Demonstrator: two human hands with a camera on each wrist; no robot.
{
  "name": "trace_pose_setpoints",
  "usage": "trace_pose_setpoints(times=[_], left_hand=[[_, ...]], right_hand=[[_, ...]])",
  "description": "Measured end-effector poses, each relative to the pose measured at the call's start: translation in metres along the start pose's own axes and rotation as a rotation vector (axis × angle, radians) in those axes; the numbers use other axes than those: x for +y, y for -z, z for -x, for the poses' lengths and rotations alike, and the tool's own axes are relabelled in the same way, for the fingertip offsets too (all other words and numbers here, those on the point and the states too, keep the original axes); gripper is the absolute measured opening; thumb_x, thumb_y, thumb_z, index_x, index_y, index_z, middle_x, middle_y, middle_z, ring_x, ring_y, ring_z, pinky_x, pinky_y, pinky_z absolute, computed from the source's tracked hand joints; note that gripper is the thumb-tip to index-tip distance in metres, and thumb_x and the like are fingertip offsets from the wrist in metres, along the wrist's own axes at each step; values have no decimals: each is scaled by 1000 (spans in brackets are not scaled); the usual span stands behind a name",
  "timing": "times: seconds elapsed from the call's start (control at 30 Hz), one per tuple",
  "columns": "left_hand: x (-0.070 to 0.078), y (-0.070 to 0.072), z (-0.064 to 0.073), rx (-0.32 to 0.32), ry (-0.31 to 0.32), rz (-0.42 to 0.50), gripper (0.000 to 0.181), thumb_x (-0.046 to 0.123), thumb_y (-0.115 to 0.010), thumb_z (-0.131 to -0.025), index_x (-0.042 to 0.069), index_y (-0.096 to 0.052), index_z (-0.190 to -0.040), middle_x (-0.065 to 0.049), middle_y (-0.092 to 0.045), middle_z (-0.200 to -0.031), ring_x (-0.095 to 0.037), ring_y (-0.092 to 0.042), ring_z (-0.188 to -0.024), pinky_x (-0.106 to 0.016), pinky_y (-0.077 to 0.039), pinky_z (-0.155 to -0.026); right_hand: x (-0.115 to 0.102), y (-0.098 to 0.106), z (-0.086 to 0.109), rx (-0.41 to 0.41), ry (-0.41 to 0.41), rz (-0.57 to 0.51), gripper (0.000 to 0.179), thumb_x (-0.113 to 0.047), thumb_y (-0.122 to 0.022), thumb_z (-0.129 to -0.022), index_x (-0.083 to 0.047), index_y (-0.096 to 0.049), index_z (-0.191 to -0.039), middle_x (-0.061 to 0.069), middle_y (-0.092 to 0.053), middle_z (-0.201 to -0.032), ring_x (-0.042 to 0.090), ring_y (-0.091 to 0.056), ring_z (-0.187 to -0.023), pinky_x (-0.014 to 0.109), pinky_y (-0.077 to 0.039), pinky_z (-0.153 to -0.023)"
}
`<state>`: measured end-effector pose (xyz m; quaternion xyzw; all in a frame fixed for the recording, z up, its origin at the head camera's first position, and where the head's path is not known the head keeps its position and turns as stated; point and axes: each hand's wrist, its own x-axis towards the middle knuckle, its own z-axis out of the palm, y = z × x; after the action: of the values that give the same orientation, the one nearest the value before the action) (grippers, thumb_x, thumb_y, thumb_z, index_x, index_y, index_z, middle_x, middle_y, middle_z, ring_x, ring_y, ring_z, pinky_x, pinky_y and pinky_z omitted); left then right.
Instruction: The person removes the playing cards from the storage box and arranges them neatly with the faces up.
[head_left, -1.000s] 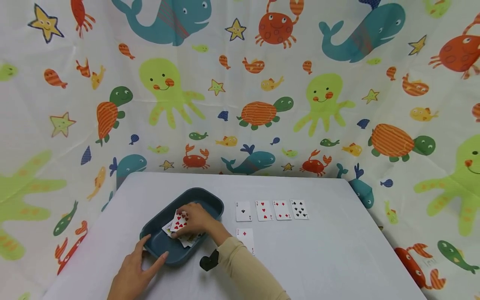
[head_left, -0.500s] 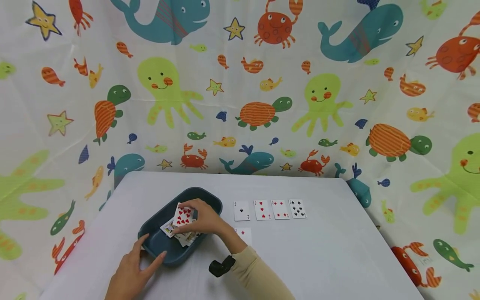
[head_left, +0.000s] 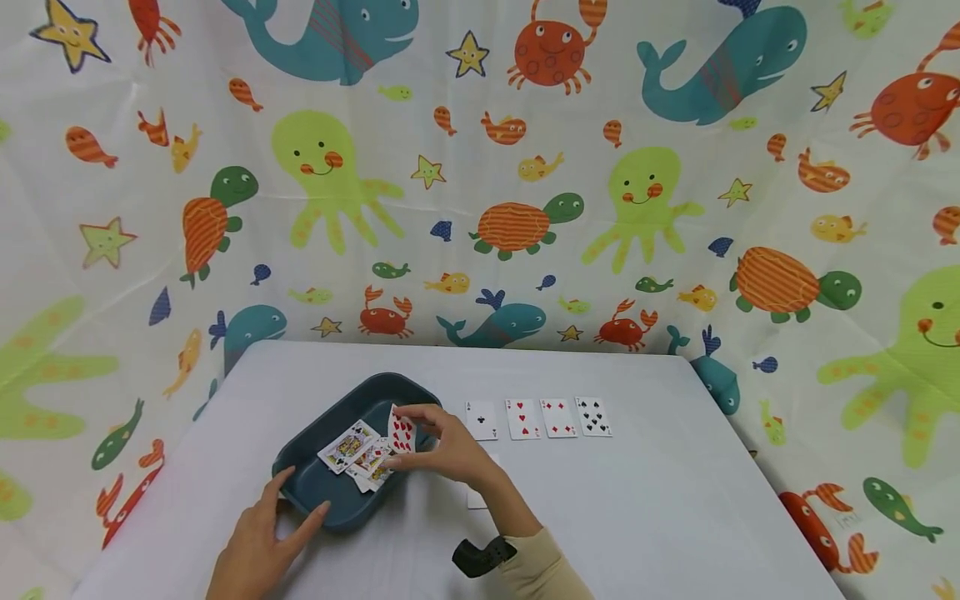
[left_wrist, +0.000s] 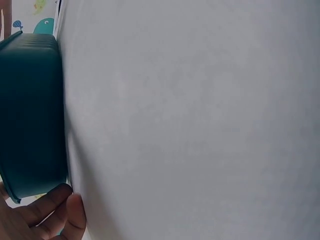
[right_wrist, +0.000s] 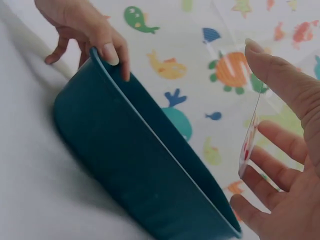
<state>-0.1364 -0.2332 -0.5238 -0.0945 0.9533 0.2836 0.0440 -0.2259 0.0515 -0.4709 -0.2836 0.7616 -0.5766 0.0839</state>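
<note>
My right hand (head_left: 450, 450) pinches a hearts playing card (head_left: 401, 433) between thumb and fingers, over the right side of a dark teal plastic bin (head_left: 330, 500). In the right wrist view the card (right_wrist: 249, 142) appears nearly edge-on. Inside the bin lie several loose face cards (head_left: 348, 446), overlapping each other. My left hand (head_left: 258, 533) grips the bin's near left end, with its thumb and fingers at the rim. The left wrist view shows fingers (left_wrist: 47, 215) against the bin's end.
Right of the bin, a row on the white table (head_left: 637, 517) has a clubs card (head_left: 482, 421), a hearts card (head_left: 522, 419), a diamonds card (head_left: 558, 418) and a spades card (head_left: 595, 417). Another card (head_left: 476, 498) is partly hidden by the right forearm. A sea-animal curtain (head_left: 450, 125) hangs behind.
My right hand has lifted the hearts card off the pile and moved right with it, uncovering face cards in the bin. My left hand stays on the bin.
</note>
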Motion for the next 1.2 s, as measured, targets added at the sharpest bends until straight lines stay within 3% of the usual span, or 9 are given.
trace_pose_setpoints(times=[0.3,0.53,0.8,1.03,1.2], left_hand=[[0,0,1,-14,4,4,110,81,-54,-87,3,-21,-157,-43,-38,-146,-57,-47,-123,-73,-43,-95],[1,2,2,-17,7,9,110,81,-54,-86,4,-21,-158,-42,-38,-147,-57,-46,-125,-74,-43,-95],[0,2,-2,-9,1,11,107,78,-57,-88,5,-21,-158,-42,-39,-147,-56,-47,-125,-74,-42,-96],[-2,2,-7,-3,-12,14,107,77,-58,-88,5,-21,-158,-43,-39,-145,-56,-47,-125,-74,-42,-97],[-3,4,-11,-6,-17,16,108,78,-58,-88,3,-20,-158,-42,-40,-145,-55,-47,-125,-74,-40,-99]], right_hand=[[12,22,30,24,3,-46,64,-24,-85,-85,-23,-57,-143,-8,-57,-145,18,-50,-135,54,-35,-117],[21,41,52,52,-48,-23,66,-25,-85,-85,-22,-56,-144,-3,-57,-145,19,-50,-136,46,-37,-117],[36,61,79,94,-142,-23,66,-23,-84,-86,-16,-55,-145,8,-56,-148,24,-48,-138,49,-35,-119],[51,71,97,161,-210,8,68,-21,-85,-85,-10,-54,-145,7,-56,-147,26,-48,-138,48,-36,-118],[61,78,105,209,-244,85,69,-27,-90,-80,-18,-59,-141,1,-59,-142,23,-50,-137,49,-35,-118]])
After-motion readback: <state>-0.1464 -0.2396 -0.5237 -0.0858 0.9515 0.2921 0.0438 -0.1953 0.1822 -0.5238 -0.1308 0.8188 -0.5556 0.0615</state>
